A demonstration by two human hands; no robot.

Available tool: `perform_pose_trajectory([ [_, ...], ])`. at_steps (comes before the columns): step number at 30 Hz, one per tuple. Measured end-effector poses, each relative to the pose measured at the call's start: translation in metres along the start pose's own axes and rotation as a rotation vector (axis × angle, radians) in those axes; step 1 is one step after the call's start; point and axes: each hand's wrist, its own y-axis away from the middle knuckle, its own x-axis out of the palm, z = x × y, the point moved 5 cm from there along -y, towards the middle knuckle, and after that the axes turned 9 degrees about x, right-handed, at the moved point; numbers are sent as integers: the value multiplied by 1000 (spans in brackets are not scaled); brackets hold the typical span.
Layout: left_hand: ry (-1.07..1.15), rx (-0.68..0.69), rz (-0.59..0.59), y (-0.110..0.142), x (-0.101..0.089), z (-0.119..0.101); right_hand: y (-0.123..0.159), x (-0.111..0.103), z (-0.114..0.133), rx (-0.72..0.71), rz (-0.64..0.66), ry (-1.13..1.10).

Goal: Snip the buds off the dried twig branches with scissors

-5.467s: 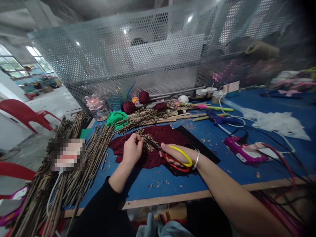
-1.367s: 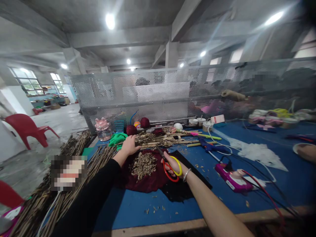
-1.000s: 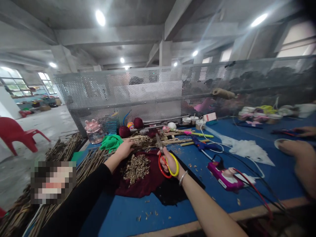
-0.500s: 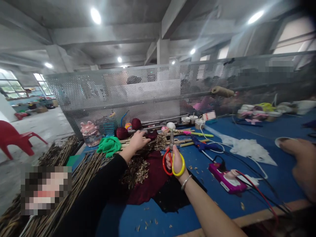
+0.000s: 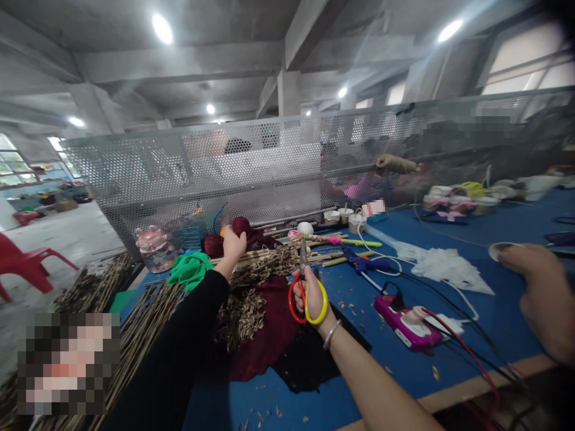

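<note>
My right hand point(image 5: 312, 296) is closed around scissors point(image 5: 308, 287) with one red and one yellow handle loop, blades pointing up and away. My left hand point(image 5: 234, 244) reaches to the back of the table, fingers curled at a piece of dark red cloth point(image 5: 260, 237) that stretches off to its right. Just behind these fingers is a dark red ball point(image 5: 241, 225); another dark red ball point(image 5: 213, 245) lies to the left. In front, a heap of dried plant bits point(image 5: 249, 314) rests on a spread dark red cloth point(image 5: 265, 350), partly behind my left sleeve.
Bundles of dry stalks point(image 5: 148, 323) lie left, by a green cloth point(image 5: 191, 269) and a pink-lidded jar point(image 5: 156, 248). A purple power strip point(image 5: 406, 323) with cables, a blue glue gun point(image 5: 359, 260) and white plastic point(image 5: 453, 269) lie right. Another person's hand point(image 5: 534, 269) is far right.
My left hand has gone from beside the plant heap to the back and then left, with the small dark red cloth drawn along. My right hand has raised the scissors off the heap.
</note>
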Motion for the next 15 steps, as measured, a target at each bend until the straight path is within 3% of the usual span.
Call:
perform_pose_trajectory([
  [2, -50, 10, 32, 20, 2, 4, 2, 1, 1, 1, -6, 16],
  [5, -124, 210, 360, 53, 21, -2, 2, 2, 0, -10, 0, 30],
  [7, -136, 321, 506, 71, 27, -8, 2, 2, -1, -11, 1, 29],
  [12, -71, 441, 584, 96, 21, -17, 0, 0, -1, -17, -28, 46],
  [15, -45, 434, 555, 95, 20, -13, -1, -1, 0, -21, -42, 37],
])
